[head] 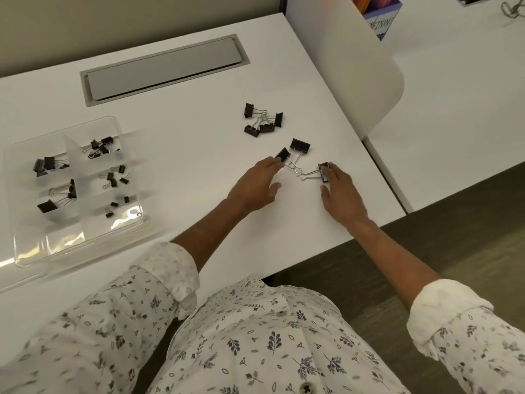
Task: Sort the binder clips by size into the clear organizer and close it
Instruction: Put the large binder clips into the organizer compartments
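Two rolled floral sleeves reach from 6 o'clock across the white desk. The hands lie apart near the centre. The left hand has straight fingers, its fingertips touch a big clip and its thumb is spread clear. At 3 o'clock of it, the right hand lays its fingers on a second clip. The thumb is just beside that clip's near end, and I cannot tell whether it pinches. The wire handles of these two clips nearly meet between the hands. A third clip sits just past them at 12 o'clock, touching the first.

Four medium clips huddle farther on, toward 11 o'clock. The organizer lies open well apart at 9 o'clock. Clips are already in its cells, bigger ones in the left column and smaller ones in the right. A grey hatch is set into the desk at 11 o'clock beyond it. A white panel stands at 1 o'clock.
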Motion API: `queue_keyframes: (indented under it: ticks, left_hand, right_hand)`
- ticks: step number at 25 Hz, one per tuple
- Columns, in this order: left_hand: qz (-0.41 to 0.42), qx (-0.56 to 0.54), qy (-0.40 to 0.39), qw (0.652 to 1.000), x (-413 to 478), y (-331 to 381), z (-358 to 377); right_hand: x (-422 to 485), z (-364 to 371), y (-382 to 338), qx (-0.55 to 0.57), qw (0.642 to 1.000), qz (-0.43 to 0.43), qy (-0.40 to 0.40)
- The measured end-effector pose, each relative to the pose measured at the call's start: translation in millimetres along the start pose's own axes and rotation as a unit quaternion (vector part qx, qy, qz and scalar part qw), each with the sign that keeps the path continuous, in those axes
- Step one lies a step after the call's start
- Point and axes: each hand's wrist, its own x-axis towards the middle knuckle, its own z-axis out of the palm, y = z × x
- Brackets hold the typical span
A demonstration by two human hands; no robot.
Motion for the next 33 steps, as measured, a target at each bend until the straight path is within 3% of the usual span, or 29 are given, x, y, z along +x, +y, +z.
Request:
queue_keyframes:
  ticks: [8,15,25,30,33]
  left_hand:
    - [0.036,0.137,-0.068,0.988,56.4,-8.3,11.5]
    - [-0.043,0.103,0.029,0.993,14.2,-37.8,-0.1]
    - [-0.133,0.034,0.085,0.987,-37.0,-51.4,-0.9]
    - [-0.162,0.008,0.095,0.982,-36.7,-50.3,-0.2]
    - [-0.163,0.0,0.093,0.982,-34.8,-51.9,-2.4]
  right_hand:
    - [-12.2,-8.3,-0.3,-0.004,0.999,-0.029,-0.019]
    - [33.4,-17.4,4.6,-0.001,0.987,-0.118,-0.104]
    - [121.0,-37.9,-30.8,-0.01,0.987,-0.157,-0.033]
    - [141.7,-21.3,-25.3,-0.085,0.951,-0.213,-0.209]
    - [146.7,-15.6,-23.2,-0.07,0.956,-0.215,-0.188]
